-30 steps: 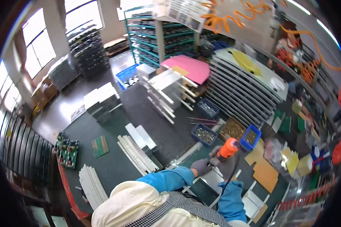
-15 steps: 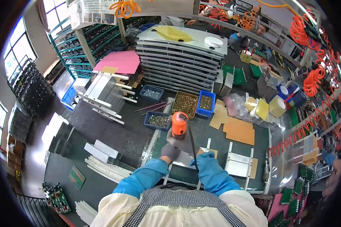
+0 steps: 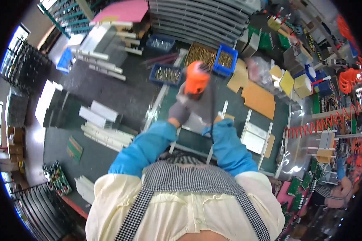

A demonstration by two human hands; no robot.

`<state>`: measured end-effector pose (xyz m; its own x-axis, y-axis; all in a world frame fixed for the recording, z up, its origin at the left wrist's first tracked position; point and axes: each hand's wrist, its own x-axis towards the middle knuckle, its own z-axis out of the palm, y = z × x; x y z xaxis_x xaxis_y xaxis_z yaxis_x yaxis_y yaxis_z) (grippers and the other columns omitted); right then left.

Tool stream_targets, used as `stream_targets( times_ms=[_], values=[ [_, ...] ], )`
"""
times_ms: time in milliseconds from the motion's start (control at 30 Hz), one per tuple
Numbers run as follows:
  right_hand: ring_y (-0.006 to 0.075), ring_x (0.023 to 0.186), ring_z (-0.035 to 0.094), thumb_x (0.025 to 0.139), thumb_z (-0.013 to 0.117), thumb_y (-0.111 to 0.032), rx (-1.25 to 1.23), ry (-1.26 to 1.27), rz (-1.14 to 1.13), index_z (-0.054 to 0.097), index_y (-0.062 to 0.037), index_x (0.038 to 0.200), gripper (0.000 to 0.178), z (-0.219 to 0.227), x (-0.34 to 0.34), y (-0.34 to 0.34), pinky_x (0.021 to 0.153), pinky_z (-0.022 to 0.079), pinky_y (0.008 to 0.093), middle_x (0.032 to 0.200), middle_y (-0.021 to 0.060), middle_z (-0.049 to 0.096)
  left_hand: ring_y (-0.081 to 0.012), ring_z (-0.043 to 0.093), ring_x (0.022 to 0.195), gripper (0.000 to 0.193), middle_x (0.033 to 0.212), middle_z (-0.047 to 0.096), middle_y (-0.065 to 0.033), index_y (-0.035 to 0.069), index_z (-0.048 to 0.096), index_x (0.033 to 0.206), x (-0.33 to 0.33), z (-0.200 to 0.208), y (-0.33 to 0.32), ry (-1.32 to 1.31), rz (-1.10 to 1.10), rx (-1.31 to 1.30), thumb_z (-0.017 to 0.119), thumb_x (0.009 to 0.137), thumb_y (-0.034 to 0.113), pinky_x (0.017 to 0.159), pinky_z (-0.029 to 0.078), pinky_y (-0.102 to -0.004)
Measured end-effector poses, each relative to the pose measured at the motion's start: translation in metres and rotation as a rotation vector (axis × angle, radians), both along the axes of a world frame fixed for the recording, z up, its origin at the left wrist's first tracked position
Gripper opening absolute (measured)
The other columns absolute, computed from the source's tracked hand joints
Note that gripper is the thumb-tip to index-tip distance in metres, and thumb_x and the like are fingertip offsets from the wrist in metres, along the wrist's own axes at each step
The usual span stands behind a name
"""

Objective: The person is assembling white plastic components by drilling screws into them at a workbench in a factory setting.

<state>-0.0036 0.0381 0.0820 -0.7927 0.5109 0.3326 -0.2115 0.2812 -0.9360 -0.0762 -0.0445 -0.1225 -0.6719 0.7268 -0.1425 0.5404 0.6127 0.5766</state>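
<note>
orange electric screwdriver (image 3: 197,80) rises near-upright over the green worktop (image 3: 236,107), grasped by the gloved right hand (image 3: 203,107); left hand (image 3: 178,113) is close beside, its hold indeterminate through blur.

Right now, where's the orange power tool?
Head view, upper centre: the orange power tool is just beyond the left hand, a blue bin close on its left and a brown box just above.

Bins (image 3: 223,71) lie beyond the power tool (image 3: 197,78), cardboard (image 3: 259,100) to its right.
</note>
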Motion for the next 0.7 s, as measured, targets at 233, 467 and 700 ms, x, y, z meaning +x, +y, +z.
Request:
stream_targets(
  times_ms=[233, 467, 700],
  values=[
    [0.0138, 0.069, 0.063, 0.079, 0.068, 0.001, -0.34, 0.318, -0.126, 0.061, -0.0016, 0.103, 0.025, 0.052, 0.015, 0.023, 0.065, 0.054, 0.0293, 0.083, 0.0052, 0.065, -0.0406, 0.062, 0.105, 0.051, 0.115, 0.065, -0.0209, 0.008, 0.062, 0.121, 0.006, 0.077, -0.015, -0.149, 0.052, 0.055, 0.057, 0.093, 0.05, 0.089, 0.049, -0.0488],
    [0.0157, 0.068, 0.063, 0.08, 0.066, 0.003, -0.392, 0.346, -0.255, 0.045, 0.0018, 0.131, 0.056, 0.012, 0.014, 0.012, 0.064, 0.054, 0.0308, 0.08, 0.0057, 0.064, -0.0398, 0.062, 0.102, 0.046, 0.111, 0.066, -0.0199, 0.01, 0.064, 0.118, 0.015, 0.073, -0.017, -0.171, 0.099, 0.058, 0.05, 0.097, 0.048, 0.088, 0.049, -0.0483],
    [0.0147, 0.07, 0.063, 0.08, 0.066, 0.003, -0.39, 0.268, -0.26, 0.036, 0.0009, 0.141, 0.068, 0.011, 0.009, 0.009, 0.063, 0.053, 0.0294, 0.081, 0.0051, 0.064, -0.041, 0.061, 0.104, 0.046, 0.113, 0.065, -0.0202, 0.01, 0.064, 0.119, 0.013, 0.071, -0.016, -0.133, 0.098, 0.077, 0.048, 0.097, 0.047, 0.088, 0.049, -0.0488]
  ],
)
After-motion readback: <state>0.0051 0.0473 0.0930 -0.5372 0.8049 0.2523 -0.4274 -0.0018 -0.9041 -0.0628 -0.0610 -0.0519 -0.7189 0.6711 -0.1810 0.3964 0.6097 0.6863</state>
